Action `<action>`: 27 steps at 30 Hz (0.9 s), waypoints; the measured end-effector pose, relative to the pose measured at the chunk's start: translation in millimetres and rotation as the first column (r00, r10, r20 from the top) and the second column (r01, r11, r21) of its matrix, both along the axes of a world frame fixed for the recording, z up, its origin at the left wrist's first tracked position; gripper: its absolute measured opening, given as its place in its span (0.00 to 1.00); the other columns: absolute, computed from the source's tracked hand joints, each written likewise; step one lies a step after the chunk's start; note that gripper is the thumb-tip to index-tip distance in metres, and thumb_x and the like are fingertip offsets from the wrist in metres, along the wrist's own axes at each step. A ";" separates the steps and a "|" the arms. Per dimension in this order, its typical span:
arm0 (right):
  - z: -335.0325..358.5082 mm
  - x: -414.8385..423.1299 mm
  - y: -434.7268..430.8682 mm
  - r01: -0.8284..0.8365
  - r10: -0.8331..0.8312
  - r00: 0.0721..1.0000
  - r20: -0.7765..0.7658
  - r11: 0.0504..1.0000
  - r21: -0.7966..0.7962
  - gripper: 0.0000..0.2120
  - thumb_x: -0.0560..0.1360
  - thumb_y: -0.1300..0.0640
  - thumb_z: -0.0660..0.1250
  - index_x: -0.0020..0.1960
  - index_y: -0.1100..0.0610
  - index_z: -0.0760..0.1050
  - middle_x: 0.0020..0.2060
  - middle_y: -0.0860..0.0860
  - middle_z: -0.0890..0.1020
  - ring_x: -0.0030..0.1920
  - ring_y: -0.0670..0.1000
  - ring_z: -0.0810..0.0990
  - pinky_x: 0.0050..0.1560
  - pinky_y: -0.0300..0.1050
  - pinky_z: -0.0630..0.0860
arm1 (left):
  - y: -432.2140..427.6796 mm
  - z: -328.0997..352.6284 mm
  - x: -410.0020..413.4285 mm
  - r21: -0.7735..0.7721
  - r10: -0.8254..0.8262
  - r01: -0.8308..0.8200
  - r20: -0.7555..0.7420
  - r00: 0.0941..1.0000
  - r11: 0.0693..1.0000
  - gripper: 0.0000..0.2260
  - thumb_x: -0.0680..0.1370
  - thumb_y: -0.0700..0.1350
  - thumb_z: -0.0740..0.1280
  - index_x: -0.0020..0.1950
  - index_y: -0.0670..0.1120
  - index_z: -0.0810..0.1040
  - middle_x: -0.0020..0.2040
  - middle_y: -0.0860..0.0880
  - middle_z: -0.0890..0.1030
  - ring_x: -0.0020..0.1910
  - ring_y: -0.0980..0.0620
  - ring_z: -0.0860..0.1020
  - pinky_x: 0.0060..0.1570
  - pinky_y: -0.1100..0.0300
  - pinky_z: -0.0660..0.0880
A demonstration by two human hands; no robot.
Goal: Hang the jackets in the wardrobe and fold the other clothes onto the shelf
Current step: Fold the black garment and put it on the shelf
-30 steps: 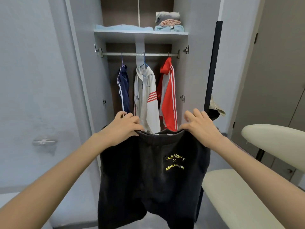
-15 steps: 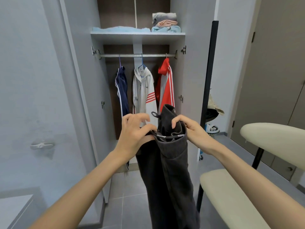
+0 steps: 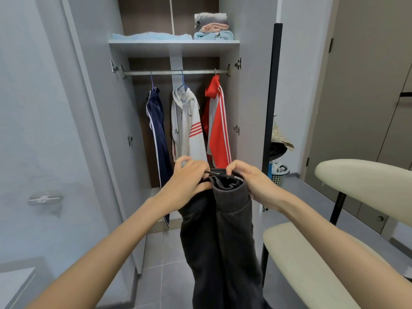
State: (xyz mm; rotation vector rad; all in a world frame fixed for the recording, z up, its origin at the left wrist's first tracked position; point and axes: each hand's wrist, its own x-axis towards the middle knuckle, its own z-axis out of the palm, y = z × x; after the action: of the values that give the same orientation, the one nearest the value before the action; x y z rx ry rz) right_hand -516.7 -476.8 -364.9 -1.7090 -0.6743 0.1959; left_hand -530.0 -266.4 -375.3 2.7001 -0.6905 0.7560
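Black shorts [image 3: 223,230] hang doubled lengthwise before wardrobe [image 3: 252,108]. My left hand [image 3: 189,177] and right hand [image 3: 249,181] both pinch waistband. Fabric soft, limp, light; I judge waistband best hold.

This is a room in a home, where clothes are kept. A tall wardrobe [image 3: 252,108] stands open. Three jackets [image 3: 187,123] hang from its rail [image 3: 176,72], and folded clothes [image 3: 211,25] sit at the right end of its shelf [image 3: 174,44]. A soft cream chair [image 3: 312,264] stands on the grey tile floor [image 3: 165,275].
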 end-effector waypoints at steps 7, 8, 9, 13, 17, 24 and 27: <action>13.1 -9.1 -8.1 0.399 0.051 0.817 0.575 0.669 -0.627 0.28 0.68 0.28 0.60 0.61 0.44 0.72 0.74 0.42 0.61 0.67 0.50 0.69 0.61 0.53 0.72 | -9.2 15.3 0.6 0.125 0.137 -0.151 0.117 0.984 0.981 0.10 0.81 0.56 0.58 0.45 0.51 0.67 0.42 0.55 0.72 0.44 0.54 0.71 0.61 0.54 0.57; 7.6 -8.5 -6.9 0.481 0.061 0.773 0.631 0.593 -0.646 0.32 0.67 0.28 0.62 0.63 0.46 0.71 0.77 0.44 0.55 0.68 0.54 0.68 0.61 0.55 0.73 | -10.8 16.4 1.1 0.135 0.129 -0.146 0.131 0.983 0.980 0.10 0.81 0.56 0.58 0.45 0.51 0.67 0.42 0.55 0.72 0.44 0.54 0.70 0.61 0.53 0.57; 2.9 -7.2 -5.3 0.522 0.038 0.749 0.662 0.582 -0.624 0.30 0.70 0.31 0.64 0.64 0.48 0.71 0.78 0.46 0.53 0.68 0.56 0.69 0.61 0.55 0.73 | -11.8 16.3 1.6 0.142 0.116 -0.137 0.143 0.983 0.980 0.10 0.81 0.57 0.58 0.45 0.51 0.66 0.43 0.55 0.71 0.45 0.54 0.70 0.60 0.53 0.57; -7.6 4.3 -6.5 0.465 -0.077 0.767 0.636 0.750 -0.470 0.12 0.77 0.49 0.67 0.58 0.53 0.75 0.64 0.49 0.71 0.60 0.52 0.74 0.56 0.41 0.69 | -3.7 12.4 3.2 0.160 0.025 -0.043 0.111 0.993 0.986 0.13 0.78 0.62 0.58 0.44 0.54 0.65 0.41 0.58 0.71 0.43 0.57 0.69 0.57 0.55 0.58; -4.1 10.7 -2.5 0.431 -0.176 0.794 0.582 0.838 -0.335 0.06 0.77 0.53 0.68 0.46 0.51 0.71 0.49 0.47 0.72 0.50 0.48 0.72 0.47 0.36 0.66 | 23.6 5.6 3.8 0.159 0.007 0.004 -0.068 0.998 0.987 0.18 0.70 0.70 0.62 0.45 0.57 0.71 0.42 0.57 0.73 0.45 0.58 0.70 0.51 0.55 0.57; 7.4 20.1 7.7 0.375 -0.137 0.792 0.594 0.878 -0.299 0.08 0.76 0.52 0.69 0.44 0.54 0.71 0.37 0.39 0.74 0.39 0.38 0.72 0.38 0.30 0.65 | 43.5 -11.5 5.4 0.179 0.281 -0.230 -0.358 0.891 0.957 0.09 0.74 0.63 0.65 0.44 0.59 0.75 0.40 0.55 0.79 0.45 0.54 0.74 0.49 0.53 0.64; 8.3 22.5 -1.2 0.347 -0.051 0.809 0.586 0.846 -0.405 0.10 0.73 0.51 0.73 0.43 0.54 0.72 0.36 0.43 0.77 0.38 0.42 0.75 0.37 0.32 0.68 | 52.8 -4.4 8.6 0.014 0.141 -0.159 -0.548 0.825 0.987 0.07 0.77 0.53 0.68 0.52 0.55 0.74 0.49 0.53 0.80 0.46 0.57 0.77 0.42 0.65 0.70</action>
State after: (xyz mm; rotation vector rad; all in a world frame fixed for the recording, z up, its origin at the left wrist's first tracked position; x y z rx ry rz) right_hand -494.2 -478.0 -356.6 -2.3653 -0.9064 -0.3396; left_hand -521.4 -213.6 -379.7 2.7543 -0.3198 -0.0086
